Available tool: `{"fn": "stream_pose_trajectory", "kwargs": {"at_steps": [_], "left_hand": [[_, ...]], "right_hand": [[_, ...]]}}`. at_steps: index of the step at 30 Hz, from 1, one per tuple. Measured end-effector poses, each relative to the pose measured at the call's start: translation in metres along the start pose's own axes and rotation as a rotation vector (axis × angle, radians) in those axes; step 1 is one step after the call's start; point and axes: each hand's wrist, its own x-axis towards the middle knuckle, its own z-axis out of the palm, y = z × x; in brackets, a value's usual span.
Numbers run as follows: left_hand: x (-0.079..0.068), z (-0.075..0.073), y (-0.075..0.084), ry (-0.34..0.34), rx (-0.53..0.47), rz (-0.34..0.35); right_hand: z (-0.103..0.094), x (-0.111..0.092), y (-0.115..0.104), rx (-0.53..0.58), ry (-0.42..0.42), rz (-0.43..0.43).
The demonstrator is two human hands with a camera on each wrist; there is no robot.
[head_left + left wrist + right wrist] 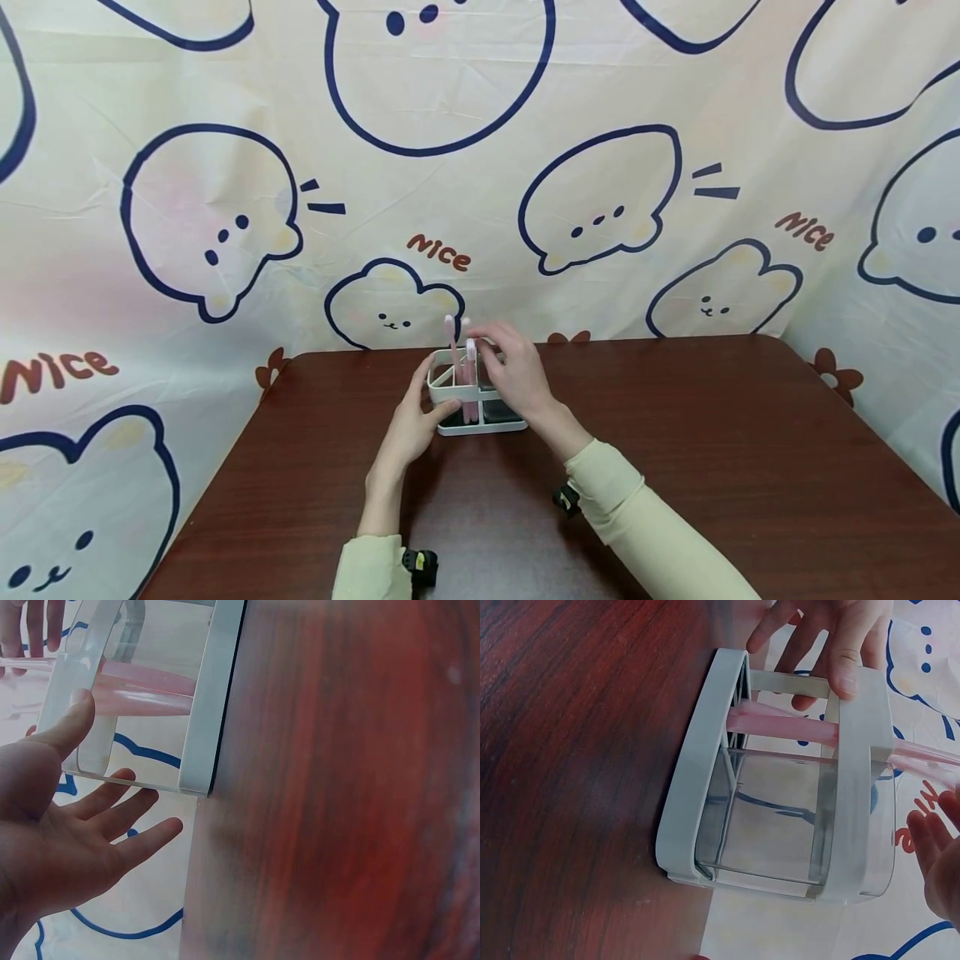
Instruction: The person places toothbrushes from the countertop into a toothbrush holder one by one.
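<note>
A pale grey toothbrush holder (pixel 483 429) stands near the table's back edge, with a base and a divided upper rim. My left hand (pixel 409 423) grips its left side, thumb on the front of the rim and fingers behind. Pink toothbrushes (pixel 787 729) stand in the holder's left part, their heads above the rim. At the top of the front toothbrush (pixel 471 358), my right hand (pixel 519 373) pinches near the head with thumb and index finger; its fingertips are partly hidden. A clear cup (pixel 776 825) sits in the holder's right part.
The dark brown wooden table (pixel 675 467) spreads out in front of and on both sides of the holder. Behind it hangs a pale cloth (pixel 600 300) printed with cartoon bears. Black wrist cameras (pixel 422 567) are strapped over the light sleeves.
</note>
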Motion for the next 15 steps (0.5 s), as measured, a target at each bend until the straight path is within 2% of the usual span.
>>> {"fn": "stream_pose_trajectory", "kwargs": {"at_steps": [15], "left_hand": [[0.0014,0.0012,-0.0011,0.007,0.0,-0.005]], "right_hand": [[-0.0028,-0.0075,0.0063,0.064,0.018,0.033]]}}
